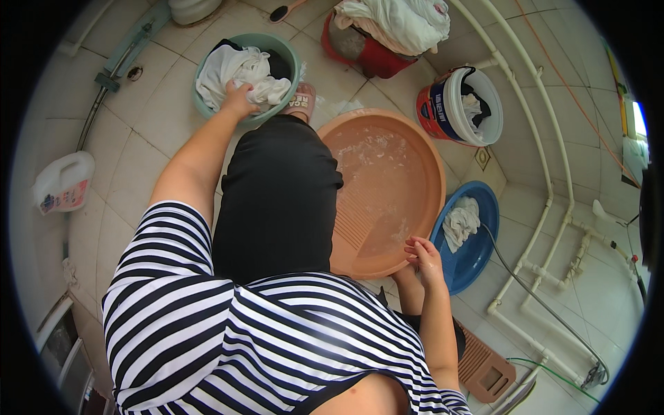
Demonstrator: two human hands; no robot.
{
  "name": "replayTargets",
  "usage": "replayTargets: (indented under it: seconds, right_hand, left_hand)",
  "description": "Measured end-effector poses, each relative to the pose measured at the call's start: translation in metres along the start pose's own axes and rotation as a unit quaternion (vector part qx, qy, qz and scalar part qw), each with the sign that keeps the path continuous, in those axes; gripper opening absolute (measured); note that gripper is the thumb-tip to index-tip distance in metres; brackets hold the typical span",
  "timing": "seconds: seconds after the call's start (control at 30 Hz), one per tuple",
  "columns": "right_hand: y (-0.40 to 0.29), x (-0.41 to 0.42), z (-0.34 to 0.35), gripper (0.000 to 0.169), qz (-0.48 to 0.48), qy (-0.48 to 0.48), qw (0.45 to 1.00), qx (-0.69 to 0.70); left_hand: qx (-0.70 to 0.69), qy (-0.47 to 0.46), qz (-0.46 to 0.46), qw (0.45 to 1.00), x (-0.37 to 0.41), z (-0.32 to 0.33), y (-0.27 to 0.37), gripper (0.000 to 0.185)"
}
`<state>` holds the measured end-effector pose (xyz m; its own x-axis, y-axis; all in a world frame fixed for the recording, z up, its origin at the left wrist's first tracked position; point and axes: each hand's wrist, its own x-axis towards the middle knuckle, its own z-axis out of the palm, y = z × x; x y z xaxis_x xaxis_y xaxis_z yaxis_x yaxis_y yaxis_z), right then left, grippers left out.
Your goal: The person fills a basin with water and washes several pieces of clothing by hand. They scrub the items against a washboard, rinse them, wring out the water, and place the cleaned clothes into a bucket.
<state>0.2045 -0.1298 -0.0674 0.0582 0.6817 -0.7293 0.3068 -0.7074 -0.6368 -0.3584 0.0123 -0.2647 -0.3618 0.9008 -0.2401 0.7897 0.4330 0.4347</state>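
My left hand [241, 100] is on a white garment [228, 70] in a green plastic basin [294, 57], its fingers partly hidden in the cloth. Dark cloth [279, 66] lies in the same basin. My right hand [424, 255] hangs above the near right rim of a large orange washbasin [441, 181], fingers loosely bent, with nothing visible in it. Cloudy water with some suds [384, 181] fills much of that basin, and a ribbed washboard part [355, 223] shows on its left side.
On the right stand a blue basin [487, 259] with white cloth and a hose, a paint bucket [441, 106] with clothes, and a brown washboard [480, 363]. A red container [384, 57] heaped with white cloth stands at the back. A detergent jug [65, 181] and a brush [280, 13] are on the left.
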Motion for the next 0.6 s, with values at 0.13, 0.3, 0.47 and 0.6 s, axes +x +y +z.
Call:
replayTargets:
  seconds: [0.13, 0.3, 0.47, 0.6]
  right_hand:
    - [0.005, 0.0, 0.008, 0.024, 0.028, 0.004, 1.0, 0.011]
    - [0.003, 0.002, 0.017, 0.024, -0.001, -0.008, 1.0, 0.019]
    - [-0.01, 0.003, 0.021, 0.026, -0.034, -0.023, 0.999, 0.006]
    - [-0.034, 0.008, 0.026, 0.029, -0.093, -0.052, 0.994, 0.023]
  left_hand:
    - [-0.026, -0.002, -0.006, 1.0, 0.013, -0.003, -0.004, 0.027]
    - [-0.33, -0.017, -0.024, 0.943, 0.003, -0.084, 0.048, 0.017]
    - [-0.377, -0.042, 0.206, 0.902, -0.035, -0.186, 0.144, 0.023]
    - [-0.479, -0.118, 0.309, 0.813, -0.092, -0.247, 0.23, 0.022]
